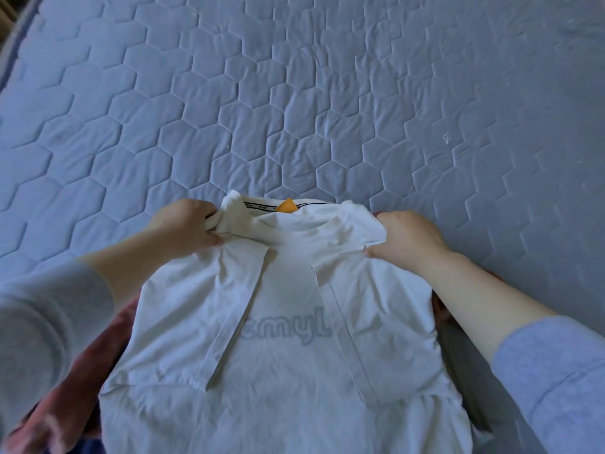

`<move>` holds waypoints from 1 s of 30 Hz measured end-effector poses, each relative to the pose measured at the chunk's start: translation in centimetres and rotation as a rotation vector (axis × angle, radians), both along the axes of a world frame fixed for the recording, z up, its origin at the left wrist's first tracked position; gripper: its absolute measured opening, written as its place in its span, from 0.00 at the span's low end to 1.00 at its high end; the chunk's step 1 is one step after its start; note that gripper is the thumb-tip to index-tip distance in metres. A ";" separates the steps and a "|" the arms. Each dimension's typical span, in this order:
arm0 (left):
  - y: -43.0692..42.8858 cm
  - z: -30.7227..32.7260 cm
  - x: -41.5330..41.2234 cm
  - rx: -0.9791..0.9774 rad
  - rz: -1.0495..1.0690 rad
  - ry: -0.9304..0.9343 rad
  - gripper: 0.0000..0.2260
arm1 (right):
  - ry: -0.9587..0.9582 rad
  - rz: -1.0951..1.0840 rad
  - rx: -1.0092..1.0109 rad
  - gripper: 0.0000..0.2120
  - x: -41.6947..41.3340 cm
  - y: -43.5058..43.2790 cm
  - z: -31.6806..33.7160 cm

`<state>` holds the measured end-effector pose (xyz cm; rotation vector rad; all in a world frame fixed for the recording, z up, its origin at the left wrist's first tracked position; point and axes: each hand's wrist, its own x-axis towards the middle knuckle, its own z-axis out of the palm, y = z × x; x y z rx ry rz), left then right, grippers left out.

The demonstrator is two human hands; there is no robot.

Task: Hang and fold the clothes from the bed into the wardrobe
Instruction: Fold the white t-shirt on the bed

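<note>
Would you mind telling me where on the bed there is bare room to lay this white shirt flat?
The bed cover lies bare beyond the collar of the white shirt and outward of the left hand and the right hand. The near edge is crowded: a pink garment under the shirt on the left, grey cloth on the right.

Blue-grey quilted mattress with hexagon stitching, darker piped edge at far left, soft cool light.

The white shirt runs off the bottom edge, hiding most of a pink garment.
</note>
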<state>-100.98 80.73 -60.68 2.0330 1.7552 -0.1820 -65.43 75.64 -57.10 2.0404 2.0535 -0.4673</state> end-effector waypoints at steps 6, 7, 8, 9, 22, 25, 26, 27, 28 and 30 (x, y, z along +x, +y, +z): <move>-2.8 3.1 -1.3 0.095 0.025 -0.144 0.08 | 0.125 0.035 0.211 0.13 -0.4 -3.3 3.1; -3.4 3.8 -1.5 0.106 0.032 -0.169 0.09 | 0.143 0.033 0.233 0.15 -0.5 -4.0 3.7; -4.1 4.5 -1.6 0.120 0.038 -0.193 0.11 | 0.153 0.032 0.254 0.16 -0.6 -4.6 4.1; -4.8 5.3 -1.7 0.141 0.039 -0.215 0.13 | 0.158 0.030 0.274 0.13 -0.6 -5.3 4.6; -23.2 13.2 -4.4 0.447 -0.184 -0.343 0.11 | 0.148 0.084 0.534 0.08 -1.4 -24.8 9.8; -30.6 11.9 -5.2 0.450 -0.271 -0.338 0.08 | 0.134 0.162 0.470 0.03 -1.6 -32.1 8.9; -33.3 10.5 -5.7 0.421 -0.302 -0.309 0.07 | 0.118 0.196 0.406 0.03 -1.5 -34.6 7.9; -36.1 8.8 -6.1 0.312 -0.314 -0.272 0.07 | 0.093 0.211 0.267 0.04 -1.3 -37.0 6.6; -38.8 7.0 -6.4 0.140 -0.304 -0.207 0.09 | 0.044 0.205 0.070 0.07 -1.1 -39.1 5.2; -43.8 3.3 -6.9 -0.191 -0.267 -0.040 0.20 | 0.009 0.121 -0.313 0.19 -0.8 -43.1 2.5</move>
